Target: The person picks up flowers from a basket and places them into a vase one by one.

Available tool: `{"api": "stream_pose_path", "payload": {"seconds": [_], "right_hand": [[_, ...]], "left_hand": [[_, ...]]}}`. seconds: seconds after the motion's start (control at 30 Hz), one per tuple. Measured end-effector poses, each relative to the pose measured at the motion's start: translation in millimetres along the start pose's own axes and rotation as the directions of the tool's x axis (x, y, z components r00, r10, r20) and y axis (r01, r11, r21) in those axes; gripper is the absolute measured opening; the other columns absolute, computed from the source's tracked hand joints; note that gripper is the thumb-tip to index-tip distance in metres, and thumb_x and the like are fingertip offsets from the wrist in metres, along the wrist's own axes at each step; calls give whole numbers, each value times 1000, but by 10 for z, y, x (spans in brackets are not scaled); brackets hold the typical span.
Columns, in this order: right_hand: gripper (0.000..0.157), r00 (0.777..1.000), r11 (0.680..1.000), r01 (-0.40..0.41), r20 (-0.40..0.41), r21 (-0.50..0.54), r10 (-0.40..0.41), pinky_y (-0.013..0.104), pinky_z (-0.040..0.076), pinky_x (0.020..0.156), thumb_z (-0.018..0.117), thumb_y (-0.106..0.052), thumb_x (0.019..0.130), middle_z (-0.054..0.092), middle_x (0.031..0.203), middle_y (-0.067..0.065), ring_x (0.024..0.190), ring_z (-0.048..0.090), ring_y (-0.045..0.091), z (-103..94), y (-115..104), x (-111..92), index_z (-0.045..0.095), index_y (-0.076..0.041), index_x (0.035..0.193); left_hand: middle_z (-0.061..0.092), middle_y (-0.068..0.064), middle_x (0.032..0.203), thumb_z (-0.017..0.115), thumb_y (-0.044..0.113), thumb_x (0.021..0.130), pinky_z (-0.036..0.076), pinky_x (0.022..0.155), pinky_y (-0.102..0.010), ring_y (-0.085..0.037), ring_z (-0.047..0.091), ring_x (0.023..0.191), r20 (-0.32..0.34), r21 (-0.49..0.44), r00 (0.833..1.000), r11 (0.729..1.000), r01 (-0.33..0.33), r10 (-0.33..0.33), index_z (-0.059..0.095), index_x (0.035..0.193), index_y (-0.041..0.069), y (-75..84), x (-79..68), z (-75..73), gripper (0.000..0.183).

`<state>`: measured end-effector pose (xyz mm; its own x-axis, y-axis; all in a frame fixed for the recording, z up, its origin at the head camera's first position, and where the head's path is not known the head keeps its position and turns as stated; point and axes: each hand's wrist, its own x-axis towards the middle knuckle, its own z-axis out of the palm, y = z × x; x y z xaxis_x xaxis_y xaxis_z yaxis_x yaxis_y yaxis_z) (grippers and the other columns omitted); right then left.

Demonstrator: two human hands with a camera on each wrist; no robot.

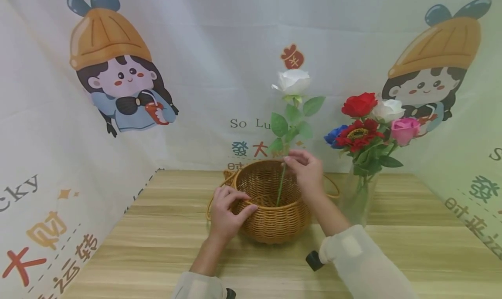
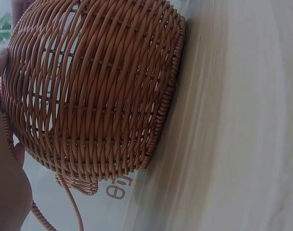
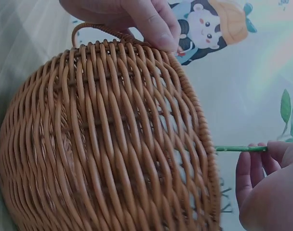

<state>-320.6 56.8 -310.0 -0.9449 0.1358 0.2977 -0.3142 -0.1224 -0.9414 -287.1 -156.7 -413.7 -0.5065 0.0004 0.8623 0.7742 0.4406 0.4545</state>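
A round wicker basket (image 1: 274, 225) stands on the table, its mouth facing up. My left hand (image 1: 227, 209) grips the basket's rim at the front left, thumb and fingers on either side of the edge. In the right wrist view that left hand (image 3: 146, 21) is also at the rim. My right hand (image 1: 307, 172) pinches the green stem of a white rose (image 1: 293, 82) above the basket. The rose is upright, its stem (image 3: 238, 149) passing down inside the basket; the wicker hides the stem's lower end in the right wrist view.
Right of the basket, a clear vase (image 1: 357, 203) holds several flowers: a red rose (image 1: 358, 104), a dark red flower (image 1: 358, 135), a white rose (image 1: 388, 110), a pink rose (image 1: 405, 130) and a blue one (image 1: 335, 136). A printed cloth (image 1: 219, 72) hangs behind the wooden table (image 1: 157, 246).
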Motion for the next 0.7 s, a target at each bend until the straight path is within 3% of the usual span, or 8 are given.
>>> {"api": "stream_pose_path", "payload": {"seconds": [0.33, 0.57, 0.7], "right_hand": [[23, 982, 985, 170, -80, -13, -170, 21, 59, 67, 69, 8, 94, 70, 78, -16, 71, 70, 3, -188, -186, -67, 65, 16, 114], [18, 945, 955, 297, -136, -19, -297, 21, 59, 66, 69, 8, 94, 72, 81, -16, 74, 72, 4, -299, -274, -119, 66, 15, 110], [13, 917, 931, 366, -171, -7, -361, 22, 59, 65, 70, 7, 94, 73, 82, -11, 74, 73, 6, -404, -342, -139, 69, 10, 106]], "left_hand": [[66, -2, 86, 90, 22, 78, 38, 84, -36, -22, 51, 87, -1, 4, 1000, 1000, -5, 5, 78, 87, 12, -15, 1, -15, 19], [66, -2, 87, 83, 45, 87, 39, 83, -36, -22, 52, 87, -4, 15, 1000, 1000, -19, 19, 77, 87, 12, -21, -4, -22, 34], [67, -2, 87, 85, 41, 86, 39, 82, -36, -23, 52, 88, -5, 7, 1000, 1000, -22, 22, 78, 88, 14, -12, -4, -6, 29]]}}
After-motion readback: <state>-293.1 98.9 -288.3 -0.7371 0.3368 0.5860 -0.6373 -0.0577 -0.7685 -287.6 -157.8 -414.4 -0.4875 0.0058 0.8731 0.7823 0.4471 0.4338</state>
